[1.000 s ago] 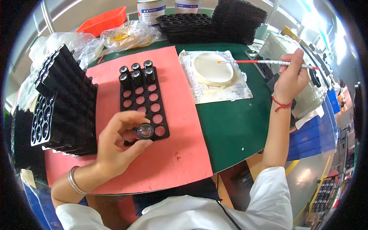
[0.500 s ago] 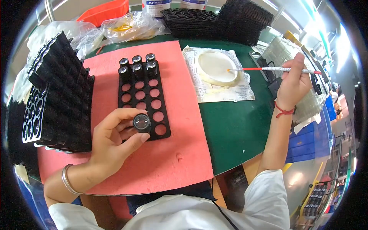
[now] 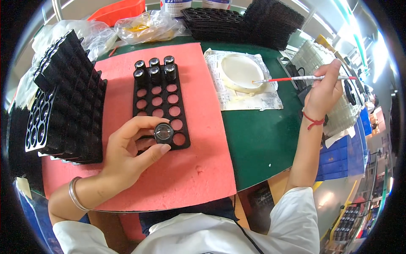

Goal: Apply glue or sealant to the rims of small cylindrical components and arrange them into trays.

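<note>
Between the thumb and fingers of my left hand [image 3: 122, 158] is a small black cylinder [image 3: 163, 133] with a glassy round top, held above the near end of a black tray [image 3: 183, 106] with round holes. Several similar black cylinders [image 3: 154, 73] stand upright in the tray's far rows; pink shows through its other holes. My right hand [image 3: 323, 91] is closed round a thin brush [image 3: 292, 78] with a red and white handle. The brush points left, its tip over a round shallow dish [image 3: 242, 88] of whitish content; whether it touches that content I cannot tell.
The tray lies on a pink foam sheet [image 3: 203, 178] over a green tabletop [image 3: 258, 148]. Stacked black trays [image 3: 72, 110] rise at the left, with more black trays [image 3: 215, 23] at the back. Printed paper [image 3: 270, 101] lies under the dish. Plastic bags [image 3: 148, 27] and a red bin [image 3: 118, 12] sit far left.
The whole view has shifted slightly. My left hand has moved a little to the right with the cylinder. The brush stays over the dish, its tip slightly nearer the dish's near side.
</note>
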A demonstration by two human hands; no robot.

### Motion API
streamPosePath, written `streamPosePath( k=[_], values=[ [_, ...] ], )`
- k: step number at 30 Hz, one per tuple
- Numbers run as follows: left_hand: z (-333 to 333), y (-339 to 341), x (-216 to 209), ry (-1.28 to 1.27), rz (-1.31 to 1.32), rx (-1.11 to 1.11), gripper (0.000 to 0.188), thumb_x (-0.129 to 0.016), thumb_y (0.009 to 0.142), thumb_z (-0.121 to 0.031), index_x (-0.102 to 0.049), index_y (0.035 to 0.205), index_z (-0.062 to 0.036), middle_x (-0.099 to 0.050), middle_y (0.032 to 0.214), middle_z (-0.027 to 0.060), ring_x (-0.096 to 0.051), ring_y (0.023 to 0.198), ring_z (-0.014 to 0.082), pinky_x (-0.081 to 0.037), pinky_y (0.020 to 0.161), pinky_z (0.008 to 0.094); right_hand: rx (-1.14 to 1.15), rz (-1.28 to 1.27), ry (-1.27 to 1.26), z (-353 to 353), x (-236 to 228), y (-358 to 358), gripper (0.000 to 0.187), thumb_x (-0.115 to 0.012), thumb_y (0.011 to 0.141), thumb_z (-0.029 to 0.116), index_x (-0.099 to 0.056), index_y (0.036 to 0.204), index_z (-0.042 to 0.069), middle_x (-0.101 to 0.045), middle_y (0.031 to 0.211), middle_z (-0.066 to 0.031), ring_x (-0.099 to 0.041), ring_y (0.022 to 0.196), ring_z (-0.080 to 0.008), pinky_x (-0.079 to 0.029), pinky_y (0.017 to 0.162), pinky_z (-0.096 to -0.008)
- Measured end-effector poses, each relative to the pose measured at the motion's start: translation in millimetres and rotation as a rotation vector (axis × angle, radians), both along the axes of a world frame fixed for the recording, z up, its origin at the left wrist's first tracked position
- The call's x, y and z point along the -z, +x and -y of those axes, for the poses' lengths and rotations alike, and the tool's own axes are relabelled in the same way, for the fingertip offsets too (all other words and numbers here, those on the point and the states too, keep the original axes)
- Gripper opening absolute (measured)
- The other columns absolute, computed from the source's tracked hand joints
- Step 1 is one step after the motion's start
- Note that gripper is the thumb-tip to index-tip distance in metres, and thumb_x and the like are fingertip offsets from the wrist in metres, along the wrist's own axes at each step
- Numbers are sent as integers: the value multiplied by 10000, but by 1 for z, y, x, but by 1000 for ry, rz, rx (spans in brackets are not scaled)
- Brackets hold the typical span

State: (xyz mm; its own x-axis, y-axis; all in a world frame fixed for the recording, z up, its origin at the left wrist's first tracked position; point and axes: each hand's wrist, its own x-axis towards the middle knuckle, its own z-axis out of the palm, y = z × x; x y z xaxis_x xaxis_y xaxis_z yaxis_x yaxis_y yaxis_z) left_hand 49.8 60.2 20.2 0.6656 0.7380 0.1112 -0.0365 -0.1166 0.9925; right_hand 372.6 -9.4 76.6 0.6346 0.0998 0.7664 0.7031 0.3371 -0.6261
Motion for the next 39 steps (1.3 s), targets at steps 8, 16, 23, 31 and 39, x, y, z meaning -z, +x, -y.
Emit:
streamPosePath(
  k=[8, 16, 23, 31, 39],
  values=[
    [3, 2, -3, 37, -52, -8, 351, -594, 719, 62, -483, 1043, -18, -506, 995, 27, -510, 919, 102, -434, 806, 232, -147, -170, 54, -9, 12, 4, 471, -462, 855, 386, -468, 514, 62, -416, 482, 0, -324, 409, -51, -240, 412, -189],
    [1, 0, -3, -74, -28, -39, 331, -563, 738, 28, -463, 1051, -12, -516, 989, 42, -497, 936, 122, -403, 835, 251, -415, -374, 166, -13, 15, 13, 378, -448, 872, 323, -450, 596, 64, -399, 531, -5, -332, 453, -70, -277, 448, -202],
    [-12, -1, 1, -183, 106, -38, 309, -583, 788, -88, -476, 1058, 19, -568, 955, 78, -562, 839, 124, -467, 691, 241, -951, -462, 136, 6, 7, -6, 294, -472, 866, 285, -500, 688, 53, -449, 574, -31, -379, 519, -106, -342, 570, -248],
    [-15, -7, 1, -261, 158, -38, 256, -579, 796, -169, -525, 977, 5, -605, 833, 66, -551, 733, 91, -454, 626, 212, -1049, 35, -160, 6, 17, -29, 296, -468, 855, 335, -454, 752, 58, -421, 590, -40, -372, 522, -137, -293, 516, -259],
    [-16, -6, 2, -271, 188, -28, 262, -584, 795, -179, -527, 972, 7, -601, 820, 60, -550, 735, 92, -456, 617, 215, -1000, 171, -203, 6, 13, -35, 309, -488, 845, 337, -456, 757, 42, -434, 596, -38, -384, 513, -133, -307, 483, -259]
  ],
)
